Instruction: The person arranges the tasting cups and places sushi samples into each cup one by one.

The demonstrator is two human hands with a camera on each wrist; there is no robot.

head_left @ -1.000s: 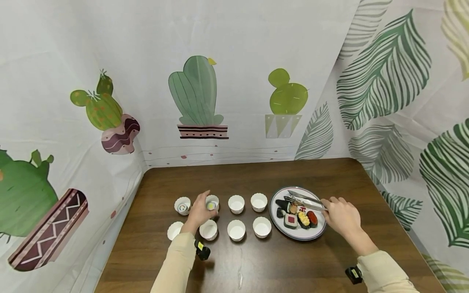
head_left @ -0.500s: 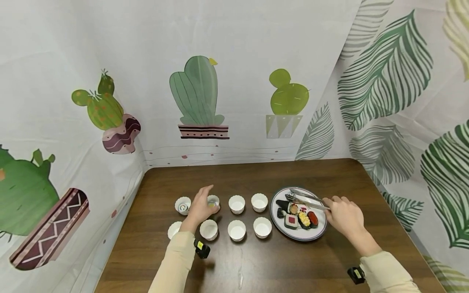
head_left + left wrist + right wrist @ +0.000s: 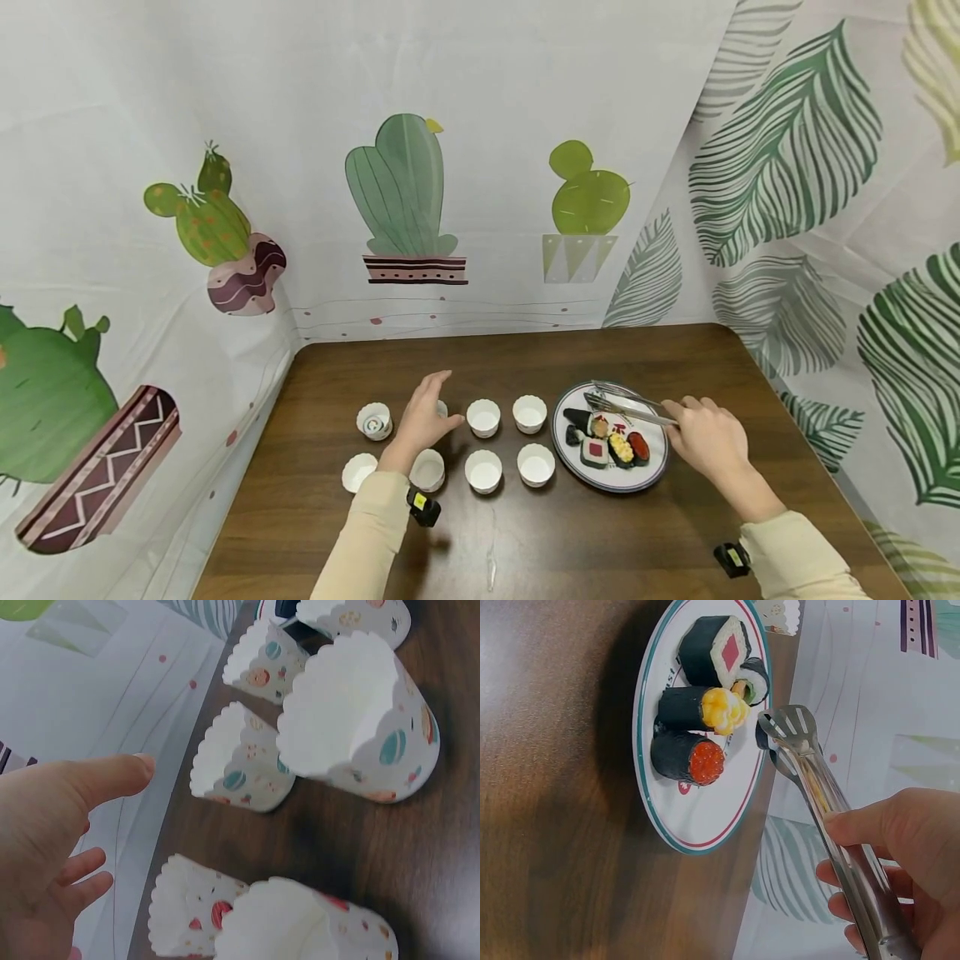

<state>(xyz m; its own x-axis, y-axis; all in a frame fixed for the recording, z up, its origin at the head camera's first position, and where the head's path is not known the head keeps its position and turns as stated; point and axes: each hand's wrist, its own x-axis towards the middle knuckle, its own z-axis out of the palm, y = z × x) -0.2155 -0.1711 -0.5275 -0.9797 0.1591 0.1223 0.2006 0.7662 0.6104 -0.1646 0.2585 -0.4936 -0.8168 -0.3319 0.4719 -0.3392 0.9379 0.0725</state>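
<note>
My left hand (image 3: 420,425) hovers, thumb and fingers spread, over the back row of white paper baking cups, holding nothing. It covers most of the second back cup (image 3: 442,409). The leftmost back cup (image 3: 365,412) has a small round swirled piece inside. In the left wrist view, the thumb (image 3: 116,778) points toward a scallop-edged cup (image 3: 255,769). My right hand (image 3: 708,437) grips metal serving tongs (image 3: 829,802), their slotted tips over the far part of the white plate (image 3: 712,814). On that plate lie roe sushi (image 3: 690,757), yellow-topped sushi (image 3: 705,709) and a square roll (image 3: 712,651).
Other baking cups, such as the front right one (image 3: 536,465), stand in two rows left of the plate. All rests on a brown wooden table (image 3: 570,550). A white curtain (image 3: 495,167) printed with cacti and leaves hangs behind its back edge.
My left hand has shifted right and a little farther back, now hiding the second back cup's yellowish contents. The right hand and the tongs have moved slightly right.
</note>
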